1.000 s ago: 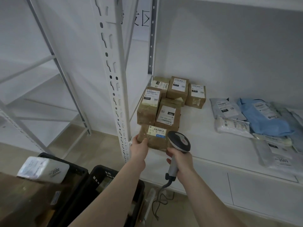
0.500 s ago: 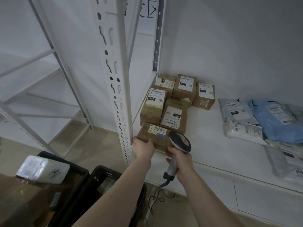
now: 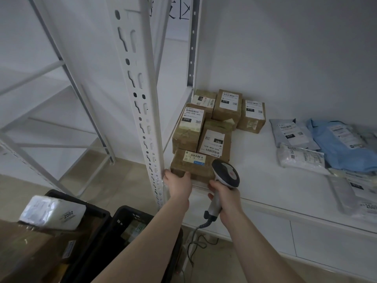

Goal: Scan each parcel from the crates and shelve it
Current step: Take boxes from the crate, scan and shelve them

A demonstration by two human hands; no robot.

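A small brown cardboard parcel (image 3: pixel 191 165) with a white barcode label lies at the front left corner of the white shelf (image 3: pixel 265 180), in front of several other brown boxes (image 3: pixel 216 123). My left hand (image 3: pixel 178 181) grips its near edge, thumb on top. My right hand (image 3: pixel 225 196) holds a grey and black barcode scanner (image 3: pixel 225 173) by its handle, the head just right of the parcel. Two black crates (image 3: pixel 130 221) stand on the floor at lower left.
A white slotted upright (image 3: pixel 140 99) rises just left of my left hand. Grey, white and blue mailer bags (image 3: pixel 336 144) lie on the right of the shelf. A white packet marked 2002 (image 3: pixel 53 213) lies on a brown box in the left crate. The scanner cable hangs below the shelf.
The parcel has gone from held above the shelf edge to lying flat on the shelf in front of the other boxes. My left hand stays on it.
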